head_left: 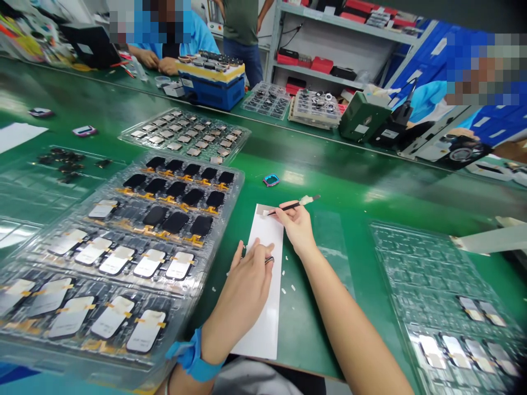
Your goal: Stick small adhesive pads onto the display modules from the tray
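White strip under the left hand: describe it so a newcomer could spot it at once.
On the green table, look right of the large clear tray of black and white parts. A long white strip lies there beneath the left hand. Unlike the tiny white scraps beside it, it is one long, narrow piece.

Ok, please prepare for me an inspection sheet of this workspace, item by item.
Surface: green table, glossy.
Work items: white sheet on the table; slim black tool, tip at a small pale piece; left tray with dark panels and white panels; right tray, partly filled.
Clutter: white scraps beside the sheet; small pink-rimmed part beyond it.
Hands: right hand grips the tool; left hand lies on the sheet.
Cables: dark cable by the rear shelf.
Surroundings: person in blue across the table; red boxes on the shelf.
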Demonstrator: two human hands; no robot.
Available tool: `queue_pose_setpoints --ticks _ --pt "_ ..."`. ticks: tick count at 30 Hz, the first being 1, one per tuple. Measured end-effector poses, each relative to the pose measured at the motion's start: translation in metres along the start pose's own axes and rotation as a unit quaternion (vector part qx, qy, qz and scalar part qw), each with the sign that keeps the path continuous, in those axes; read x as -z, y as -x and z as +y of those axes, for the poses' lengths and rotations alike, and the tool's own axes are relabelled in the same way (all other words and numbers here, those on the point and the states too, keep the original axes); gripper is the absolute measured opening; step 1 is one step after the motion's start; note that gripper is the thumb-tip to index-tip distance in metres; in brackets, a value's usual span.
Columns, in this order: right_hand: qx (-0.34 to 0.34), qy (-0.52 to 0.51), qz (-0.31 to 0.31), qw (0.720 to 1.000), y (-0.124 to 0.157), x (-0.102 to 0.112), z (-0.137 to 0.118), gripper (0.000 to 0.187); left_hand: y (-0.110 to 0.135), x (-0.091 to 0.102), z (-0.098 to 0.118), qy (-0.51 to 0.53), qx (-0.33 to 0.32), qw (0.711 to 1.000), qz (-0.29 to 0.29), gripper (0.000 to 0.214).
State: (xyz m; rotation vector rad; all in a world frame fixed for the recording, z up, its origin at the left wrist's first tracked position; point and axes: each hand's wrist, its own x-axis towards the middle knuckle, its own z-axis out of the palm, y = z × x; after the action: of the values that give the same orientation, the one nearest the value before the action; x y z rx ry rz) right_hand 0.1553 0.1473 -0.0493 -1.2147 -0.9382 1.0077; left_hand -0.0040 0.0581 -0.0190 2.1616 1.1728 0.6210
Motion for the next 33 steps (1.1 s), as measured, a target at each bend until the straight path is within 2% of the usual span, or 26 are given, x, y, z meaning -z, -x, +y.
queue_pose_setpoints --ticks 5,8,11,13,15,17,20,27,33 --pt "-0.013 -0.027 -0.024 0.999 0.006 0.003 -0.03 0.044 -0.001 0.001 0.001 0.009 0.007 1.0 0.023 0.013" --pt "-0.002 -0.04 -0.008 0.999 0.021 0.006 -0.06 0.039 0.0 0.004 0.003 0.079 0.03 0.994 0.069 0.01" --pt "0.03 -0.049 0.021 0.998 0.057 0.007 -0.085 0.028 0.001 0.008 0.01 0.242 0.09 0.961 0.096 0.009" --pt "0.087 -0.047 0.082 0.992 0.089 0.005 -0.09 0.021 0.003 0.009 0.017 0.356 0.114 0.923 0.09 0.01" --pt "0.126 -0.046 0.139 0.981 0.118 0.002 -0.086 0.014 0.005 0.009 0.024 0.445 0.114 0.886 0.071 0.011" --pt "0.139 -0.045 0.165 0.975 0.138 -0.001 -0.076 0.009 0.007 0.009 0.03 0.507 0.103 0.855 0.047 0.013" --pt "0.166 -0.059 0.185 0.967 0.15 -0.004 -0.062 0.007 0.01 0.007 0.035 0.562 0.086 0.822 0.023 0.018" --pt "0.212 -0.064 0.176 0.959 0.149 -0.004 -0.055 0.011 0.011 0.0 0.037 0.588 0.071 0.806 0.003 0.017" --pt "0.203 -0.062 0.191 0.958 0.15 -0.003 -0.051 0.011 0.009 -0.002 0.038 0.591 0.074 0.803 -0.006 0.017"
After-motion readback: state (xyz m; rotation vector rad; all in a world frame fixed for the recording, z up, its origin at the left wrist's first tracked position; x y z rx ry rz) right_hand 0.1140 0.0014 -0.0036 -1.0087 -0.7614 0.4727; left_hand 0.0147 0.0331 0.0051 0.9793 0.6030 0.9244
